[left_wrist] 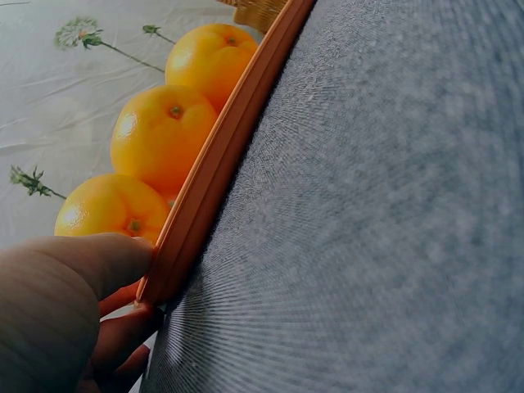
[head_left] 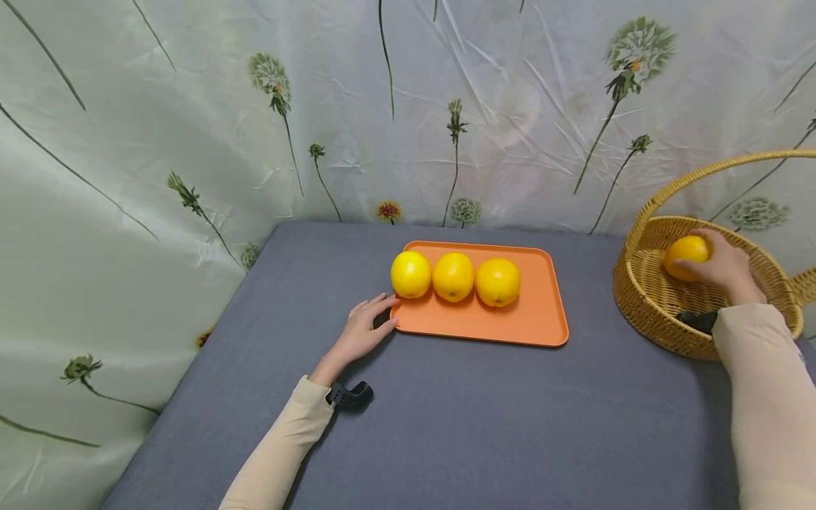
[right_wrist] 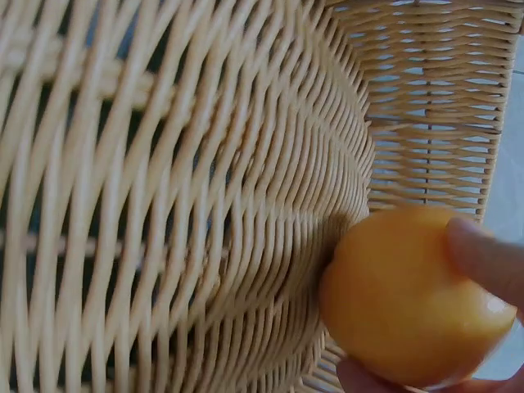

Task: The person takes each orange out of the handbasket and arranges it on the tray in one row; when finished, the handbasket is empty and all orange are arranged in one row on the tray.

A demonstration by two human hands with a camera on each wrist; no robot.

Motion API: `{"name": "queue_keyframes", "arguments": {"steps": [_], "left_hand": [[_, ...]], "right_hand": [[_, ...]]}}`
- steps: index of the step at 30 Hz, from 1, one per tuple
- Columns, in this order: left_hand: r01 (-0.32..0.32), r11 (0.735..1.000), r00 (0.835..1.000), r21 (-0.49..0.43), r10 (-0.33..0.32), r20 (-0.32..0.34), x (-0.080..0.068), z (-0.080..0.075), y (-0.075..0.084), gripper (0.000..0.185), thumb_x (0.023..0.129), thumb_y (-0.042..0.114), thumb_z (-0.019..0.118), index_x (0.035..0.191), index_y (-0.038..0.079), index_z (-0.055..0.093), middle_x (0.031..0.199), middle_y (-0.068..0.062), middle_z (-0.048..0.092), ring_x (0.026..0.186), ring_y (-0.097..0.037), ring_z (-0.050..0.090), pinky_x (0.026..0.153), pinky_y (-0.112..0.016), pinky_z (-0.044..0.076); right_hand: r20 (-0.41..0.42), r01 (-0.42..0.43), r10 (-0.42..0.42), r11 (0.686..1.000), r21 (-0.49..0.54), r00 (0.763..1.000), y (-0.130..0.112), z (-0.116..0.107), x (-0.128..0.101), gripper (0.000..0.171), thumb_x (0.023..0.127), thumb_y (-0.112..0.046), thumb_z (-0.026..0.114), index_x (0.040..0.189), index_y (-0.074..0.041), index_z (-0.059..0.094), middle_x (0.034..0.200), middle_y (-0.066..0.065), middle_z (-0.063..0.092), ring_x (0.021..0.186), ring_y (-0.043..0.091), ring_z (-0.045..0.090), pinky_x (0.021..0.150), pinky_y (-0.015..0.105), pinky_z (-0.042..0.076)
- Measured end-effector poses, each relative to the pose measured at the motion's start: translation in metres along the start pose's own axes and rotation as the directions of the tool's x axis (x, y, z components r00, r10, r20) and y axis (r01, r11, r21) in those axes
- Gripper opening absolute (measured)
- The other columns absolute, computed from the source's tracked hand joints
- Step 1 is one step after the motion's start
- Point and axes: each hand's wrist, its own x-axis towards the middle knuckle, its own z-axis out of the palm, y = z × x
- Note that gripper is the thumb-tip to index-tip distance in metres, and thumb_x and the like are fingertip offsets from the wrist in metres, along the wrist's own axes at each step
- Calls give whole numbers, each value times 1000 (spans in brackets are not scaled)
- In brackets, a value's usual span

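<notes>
Grey cloth covers the table (head_left: 446, 425), and everything on it can be placed against the orange tray (head_left: 535, 319) near the middle. Left of the tray, a cream sleeve (head_left: 280, 446) runs up from the lower edge to the left hand (head_left: 363, 329), which lies low on the cloth with relaxed, nearly straight fingers (head_left: 382, 306) touching the tray's near left corner; it grips nothing. The left wrist view shows a thumb (left_wrist: 90, 262) against the tray's rim (left_wrist: 221, 164), the remaining fingers tucked below and mostly cut off. A black wrist mount (head_left: 350, 395) sits at that cuff. On the tray's far half three yellow-orange citrus fruits (head_left: 453, 276) stand in a row, touching side by side; whether they are oranges or lemons is hard to tell. Right of the tray, well apart from it, stands a wicker basket (head_left: 644, 304) whose looped handle (head_left: 701, 173) is cut by the frame edge. The right arm reaches over the basket's near rim, and the right hand (head_left: 723, 269) is curled round a fourth citrus fruit (head_left: 685, 253) inside the basket, close to the woven wall. The right wrist view shows only fingertips (right_wrist: 483, 258) on that fruit.
</notes>
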Motion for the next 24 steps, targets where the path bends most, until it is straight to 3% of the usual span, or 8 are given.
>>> {"name": "queue_keyframes", "arguments": {"steps": [5, 9, 12, 13, 16, 19, 21, 24], "left_hand": [[-3, 1000, 1000, 6, 3, 5, 0, -1, 1, 43, 91, 24, 59, 131, 8, 55, 139, -12, 53, 139, -30, 37, 115, -55, 19], [-26, 1000, 1000, 5, 26, -10, 1, -3, 1, 43, 90, 21, 60, 130, 7, 55, 138, -13, 53, 138, -32, 38, 113, -57, 20], [-31, 1000, 999, 1, 31, -23, 1, -6, 2, 42, 90, 20, 61, 129, 6, 56, 138, -14, 53, 138, -33, 38, 113, -57, 20], [-31, 1000, 999, 4, 31, -24, 1, -7, 2, 42, 90, 20, 61, 129, 6, 56, 137, -14, 54, 138, -33, 38, 113, -57, 20], [-27, 1000, 999, 8, 27, -23, 1, -9, 2, 42, 90, 20, 60, 129, 6, 56, 137, -13, 54, 138, -33, 38, 113, -57, 20], [-24, 1000, 1000, 7, 24, -19, 1, -10, 2, 42, 91, 22, 60, 130, 7, 56, 137, -13, 54, 138, -32, 38, 114, -57, 20], [-22, 1000, 1000, 3, 22, -18, 1, -10, 1, 42, 91, 22, 60, 130, 7, 56, 137, -13, 54, 138, -32, 38, 114, -57, 19], [-22, 1000, 1000, 5, 22, -16, 1, -10, 0, 42, 91, 22, 60, 130, 7, 56, 137, -13, 54, 138, -32, 37, 114, -57, 19]], "right_hand": [[-14, -76, 77, 994, 84, 997, -7, -5, -5, 73, 90, -31, 50, 138, 12, 13, 128, 46, 24, 105, 63, 31, 79, 63, 33], [-46, -99, 107, 983, 154, 993, -12, -12, -4, 71, 90, -30, 53, 131, 14, 16, 124, 44, 24, 97, 54, 38, 63, 39, 42], [-56, -86, 101, 972, 219, 993, -7, -18, 5, 67, 89, -30, 58, 129, 9, 21, 122, 41, 26, 84, 34, 46, 51, 25, 40], [-57, -85, 102, 964, 252, 993, -4, -19, 8, 64, 88, -31, 60, 130, 3, 24, 120, 35, 29, 81, 25, 47, 50, 23, 42], [-50, -132, 165, 910, 393, 985, 6, -20, 17, 60, 85, -34, 66, 133, -25, 31, 118, 7, 39, 73, 1, 45, 53, 23, 50], [-15, -204, 246, 833, 515, 969, 5, -23, 18, 63, 83, -37, 66, 134, -47, 30, 107, -18, 35, 72, -9, 46, 56, 20, 53], [17, -227, 262, 801, 554, 965, -5, -28, 12, 67, 85, -39, 63, 140, -48, 26, 105, -22, 34, 69, -11, 48, 56, 19, 53], [57, -202, 213, 762, 616, 975, -21, -36, 0, 71, 88, -35, 60, 145, -45, 19, 104, -21, 34, 65, -11, 52, 54, 16, 52]]}}
